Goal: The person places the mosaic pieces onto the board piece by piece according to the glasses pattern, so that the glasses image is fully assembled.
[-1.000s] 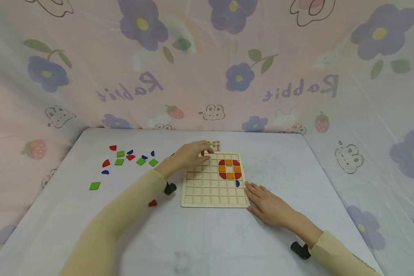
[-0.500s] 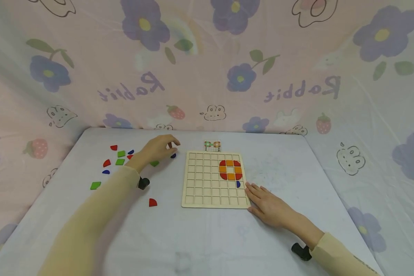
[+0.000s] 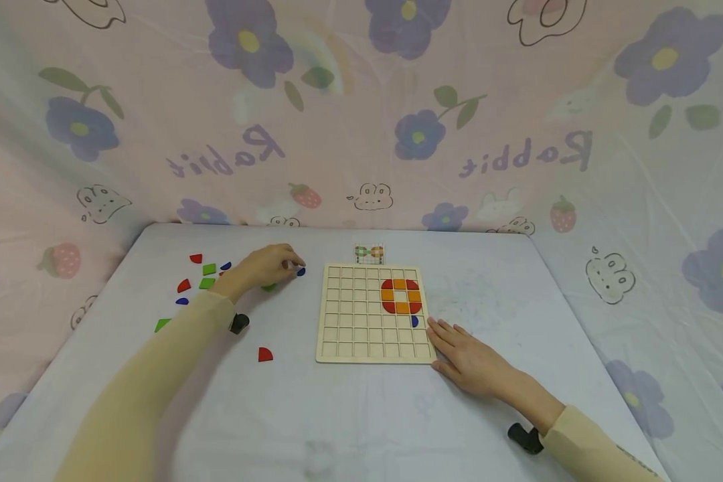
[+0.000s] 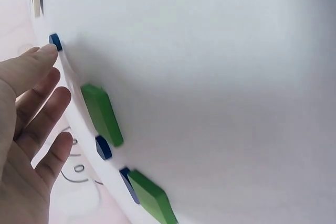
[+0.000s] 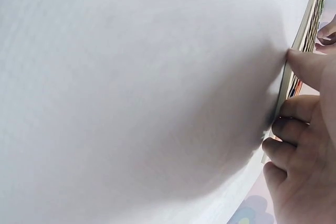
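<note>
Left hand (image 3: 266, 265) at a blue half-round piece (image 3: 301, 272), right hand (image 3: 466, 360) on the grid board (image 3: 361, 349)

The blue half-round piece lies at the left hand's thumb and forefinger tips, between that hand and the board. The thumb overlaps it in the left wrist view and the forefinger is mostly out of sight, so I cannot tell whether it is pinched; the other fingers are parted. The left hand and forearm cover much of the scattered pieces: the left wrist view shows two green rhombuses (image 4: 102, 114) and two more blue pieces (image 4: 103, 147) beside the fingers, largely hidden from the head camera.

Farther left lie red quarter-rounds (image 3: 183, 286), green tiles (image 3: 209, 269) and a blue half-round near the sleeve (image 3: 182, 301); the left sleeve (image 3: 144, 375) cuts off one green tile (image 3: 162, 325). A lone red quarter-round (image 3: 266, 354) sits nearer the person.

The board holds a ring of red and orange tiles (image 3: 402, 308), with a blue half-round below it (image 3: 414, 321). The right hand's outstretched fingers touch the board's right edge. Just beyond the far edge lies a small pattern card (image 3: 369, 254), too small to read fully
</note>
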